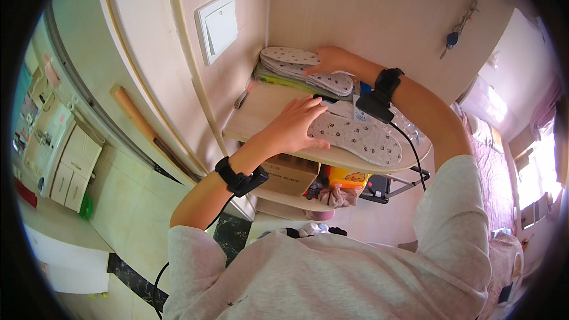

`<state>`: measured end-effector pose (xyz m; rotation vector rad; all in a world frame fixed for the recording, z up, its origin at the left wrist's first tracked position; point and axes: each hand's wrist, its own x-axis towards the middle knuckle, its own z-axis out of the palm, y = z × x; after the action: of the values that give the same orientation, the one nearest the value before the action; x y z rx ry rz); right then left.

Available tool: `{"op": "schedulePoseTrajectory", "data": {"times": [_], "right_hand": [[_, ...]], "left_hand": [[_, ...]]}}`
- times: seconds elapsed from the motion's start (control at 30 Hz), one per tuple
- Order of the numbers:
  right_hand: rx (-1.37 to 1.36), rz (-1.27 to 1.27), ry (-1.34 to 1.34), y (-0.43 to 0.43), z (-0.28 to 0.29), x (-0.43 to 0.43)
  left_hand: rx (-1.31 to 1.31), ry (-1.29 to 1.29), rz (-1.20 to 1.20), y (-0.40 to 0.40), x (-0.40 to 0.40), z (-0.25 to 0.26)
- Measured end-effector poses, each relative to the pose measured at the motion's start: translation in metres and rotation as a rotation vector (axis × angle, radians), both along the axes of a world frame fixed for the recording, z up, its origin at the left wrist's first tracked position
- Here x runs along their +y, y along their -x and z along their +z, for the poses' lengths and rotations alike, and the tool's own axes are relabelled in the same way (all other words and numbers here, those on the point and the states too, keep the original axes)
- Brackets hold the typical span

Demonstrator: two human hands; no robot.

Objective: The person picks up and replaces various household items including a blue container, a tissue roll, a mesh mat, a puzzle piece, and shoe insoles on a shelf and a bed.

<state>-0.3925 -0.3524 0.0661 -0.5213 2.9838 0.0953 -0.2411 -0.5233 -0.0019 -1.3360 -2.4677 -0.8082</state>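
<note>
My left hand (pixel 298 126) is palm down with its fingers spread, over the near end of a single flower-printed shoe insole (pixel 355 138). That insole lies along the front edge of a pale wooden shelf (pixel 253 118), its left end partly covered by the hand. My right hand (pixel 331 59) touches a stack of similar printed insoles (pixel 306 71) at the back of the shelf. Whether its fingers pinch the top insole is hidden. A yellow-green flat item (pixel 284 81) lies beneath the stack. Black straps with small devices are on both wrists.
A clear plastic wrapper (pixel 406 126) and a printed tag (pixel 360 110) lie beside the insole. Below are a cardboard box (pixel 291 175) and a yellow container (pixel 349 178). A white wall switch (pixel 218 29) is at left; keys (pixel 452 40) hang at right.
</note>
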Motion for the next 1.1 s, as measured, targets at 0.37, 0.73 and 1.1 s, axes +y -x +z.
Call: {"op": "schedulePoseTrajectory", "data": {"times": [0.37, 0.73, 1.1], "right_hand": [[0.028, 0.224, 0.286, -0.054, 0.026, 0.01], [0.345, 0.215, 0.421, -0.224, 0.016, 0.092], [0.33, -0.213, 0.799, -0.259, 0.013, 0.113]], "left_hand": [[0.035, 0.026, -0.027, 0.005, -0.009, 0.007], [-0.08, 0.116, -0.051, 0.011, 0.002, 0.027], [-0.225, -0.017, -0.013, -0.008, -0.005, 0.034]]}}
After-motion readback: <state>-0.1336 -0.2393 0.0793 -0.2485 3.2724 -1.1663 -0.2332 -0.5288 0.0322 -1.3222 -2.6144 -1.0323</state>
